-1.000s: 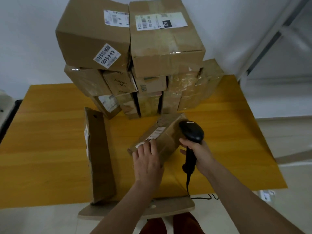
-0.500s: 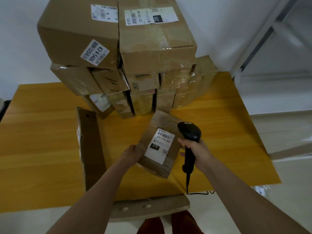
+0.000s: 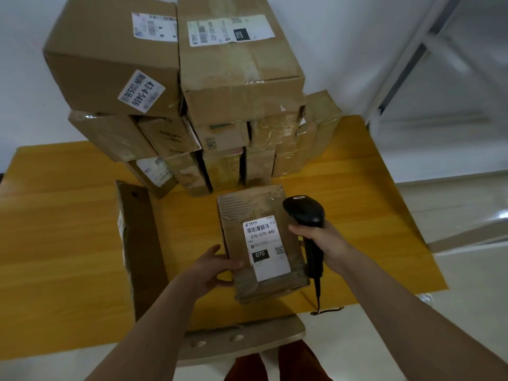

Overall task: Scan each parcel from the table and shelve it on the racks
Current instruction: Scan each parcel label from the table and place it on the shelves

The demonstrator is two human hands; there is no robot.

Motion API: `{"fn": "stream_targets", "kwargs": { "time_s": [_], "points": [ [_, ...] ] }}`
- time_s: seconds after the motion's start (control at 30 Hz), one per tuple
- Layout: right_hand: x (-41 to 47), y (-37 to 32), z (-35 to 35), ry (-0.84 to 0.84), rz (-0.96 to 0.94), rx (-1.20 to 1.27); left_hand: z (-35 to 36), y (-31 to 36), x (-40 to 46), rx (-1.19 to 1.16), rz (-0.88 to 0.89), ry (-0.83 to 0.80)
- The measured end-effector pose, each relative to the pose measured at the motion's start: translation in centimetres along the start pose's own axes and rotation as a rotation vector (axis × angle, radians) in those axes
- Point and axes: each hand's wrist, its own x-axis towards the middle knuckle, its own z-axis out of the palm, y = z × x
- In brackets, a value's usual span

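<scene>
Swung square since a moment ago, the small brown cardboard parcel (image 3: 264,243) now lies on the yellow wooden counter (image 3: 68,229), long axis running near to far, white label up. Left hand (image 3: 211,266) grips its left edge; right hand (image 3: 321,240), nearer the barcode, clasps the black handheld scanner (image 3: 305,213).

arms: bare, no sleeves | legs: rust-brown trousers (image 3: 297,364)

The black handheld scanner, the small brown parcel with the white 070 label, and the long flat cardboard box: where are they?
black handheld scanner (image 3: 303,213), head view, on its head.
small brown parcel (image 3: 247,206), head view, bare upper cardboard.
long flat cardboard box (image 3: 140,243), head view, mid top face.
</scene>
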Motion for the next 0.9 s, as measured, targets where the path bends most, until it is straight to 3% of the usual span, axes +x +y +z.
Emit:
{"fn": "stream_targets", "kwargs": {
  "time_s": [0.1,0.27,0.47,0.7,0.9],
  "points": [
    [-0.7,-0.7,0.2,0.035,-0.041,-0.010,0.4,0.7,-0.5,0.093,0.084,-0.028],
    [-2.6,-0.7,1.4,0.251,-0.172,-0.010,1.8,2.2,-1.2,0.020,0.233,0.015],
    [-6.7,-0.5,1.7,0.142,-0.292,-0.130,2.9,3.6,-2.9,0.096,0.348,0.003],
    [-10.8,-0.4,0.1,0.147,-0.419,-0.189,5.0,4.3,-5.8,0.110,0.383,0.181],
    [-14.3,0.6,-3.2,0.112,-0.414,-0.178,8.1,3.1,-7.7,0.110,0.406,0.212]
  ]
}}
